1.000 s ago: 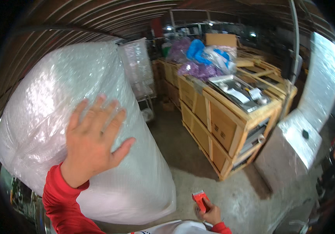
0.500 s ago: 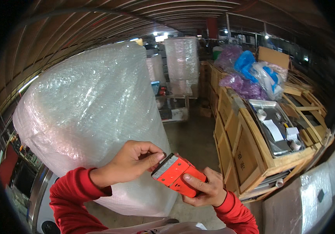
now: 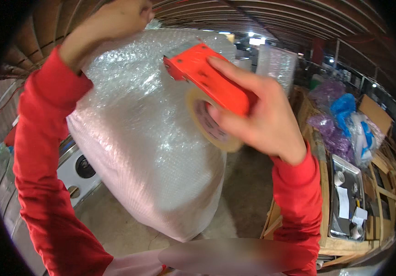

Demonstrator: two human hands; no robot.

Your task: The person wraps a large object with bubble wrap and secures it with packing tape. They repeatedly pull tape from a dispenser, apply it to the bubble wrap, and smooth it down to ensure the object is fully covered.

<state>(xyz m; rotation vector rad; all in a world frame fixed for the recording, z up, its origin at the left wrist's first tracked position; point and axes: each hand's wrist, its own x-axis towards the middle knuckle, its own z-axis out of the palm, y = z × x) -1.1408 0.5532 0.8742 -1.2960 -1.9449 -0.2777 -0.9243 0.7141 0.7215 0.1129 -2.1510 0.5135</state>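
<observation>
A large bubble-wrapped bundle [image 3: 161, 152] stands right in front of me, tall and pale, glossy near its top. My right hand [image 3: 269, 117] grips a red tape dispenser [image 3: 212, 76] by its body. On the dispenser's underside sits a roll of clear tape [image 3: 207, 119], and its cutting end points left toward the bundle. My left hand [image 3: 115, 23] is raised at the bundle's top far left, partly cut off and blurred. Its fingers are curled together; what they hold, if anything, cannot be made out.
On the right, wooden crates [image 3: 324, 198] carry a metal tray [image 3: 347, 184] with rolls and papers. Purple and blue plastic bags [image 3: 343, 112] lie heaped behind. Another wrapped stack [image 3: 276, 64] stands farther back. A white panel with dark round fittings [image 3: 85, 166] lies at left.
Both hands have risen and moved apart. My left hand has left the dispenser's toothed end and gone to the bundle's top. The right hand has lifted the dispenser in front of the bundle.
</observation>
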